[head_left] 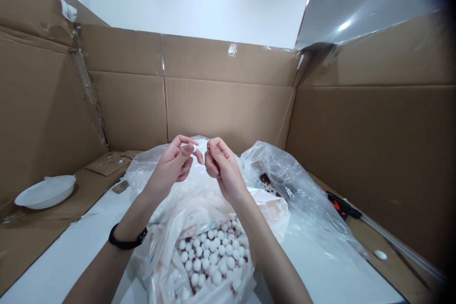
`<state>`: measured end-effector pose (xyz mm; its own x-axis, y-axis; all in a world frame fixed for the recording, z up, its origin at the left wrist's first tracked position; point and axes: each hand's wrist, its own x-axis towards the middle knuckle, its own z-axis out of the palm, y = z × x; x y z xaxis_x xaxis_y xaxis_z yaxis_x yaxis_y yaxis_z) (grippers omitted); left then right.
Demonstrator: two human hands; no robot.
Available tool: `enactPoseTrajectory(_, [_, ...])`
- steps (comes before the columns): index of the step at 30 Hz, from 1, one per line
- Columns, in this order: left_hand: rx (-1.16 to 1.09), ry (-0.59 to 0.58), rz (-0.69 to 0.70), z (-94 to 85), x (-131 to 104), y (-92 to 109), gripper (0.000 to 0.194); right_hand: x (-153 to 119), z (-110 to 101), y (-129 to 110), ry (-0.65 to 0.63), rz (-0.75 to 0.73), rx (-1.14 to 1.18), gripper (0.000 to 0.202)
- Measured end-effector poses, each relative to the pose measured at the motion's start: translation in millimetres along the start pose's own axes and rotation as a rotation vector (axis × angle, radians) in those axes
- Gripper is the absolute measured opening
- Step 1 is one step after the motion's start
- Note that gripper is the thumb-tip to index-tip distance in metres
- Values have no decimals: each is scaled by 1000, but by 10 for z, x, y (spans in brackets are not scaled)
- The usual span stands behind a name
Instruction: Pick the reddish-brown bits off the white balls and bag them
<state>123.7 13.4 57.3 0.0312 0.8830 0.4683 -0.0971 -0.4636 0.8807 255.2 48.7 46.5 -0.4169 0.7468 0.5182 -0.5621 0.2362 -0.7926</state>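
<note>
Between the thumb and forefinger of my left hand [175, 159] is a small white ball [194, 148]. Just to its right, my right hand [221, 164] is closed in a pinch; a tiny dark tip shows at the fingers, too small to name. The two hands face each other with a narrow gap between. Below them an opened plastic bag [162, 247] holds many white balls [213, 247] with reddish-brown bits among them. Behind the hands lies a clear plastic bag [142, 166] with pale contents I cannot make out.
Cardboard walls [228, 109] enclose the white table [320, 256] on three sides. At left sits a white bowl [46, 193]. On the right, another clear bag [285, 171] holds reddish-brown bits, beside a black-and-red handled tool [344, 206] and a white disc [380, 254].
</note>
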Motion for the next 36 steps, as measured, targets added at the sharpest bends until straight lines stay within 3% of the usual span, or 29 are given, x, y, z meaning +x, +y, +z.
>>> enactPoseTrajectory(9, [-54, -31, 10, 88, -56, -27, 22, -94, 97, -117, -52, -78, -81, 25])
enactPoseTrajectory(15, [51, -17, 155, 100, -68, -50, 20, -113, 119, -100, -3, -100, -146, 26])
enactPoseTrajectory(21, [139, -20, 243, 63, -52, -61, 24, -94, 116, -92, -36, -45, -97, 25])
enactPoseTrajectory(36, [43, 2, 171, 149, -66, -78, 27, -71, 84, -96, -17, 16, -52, 25])
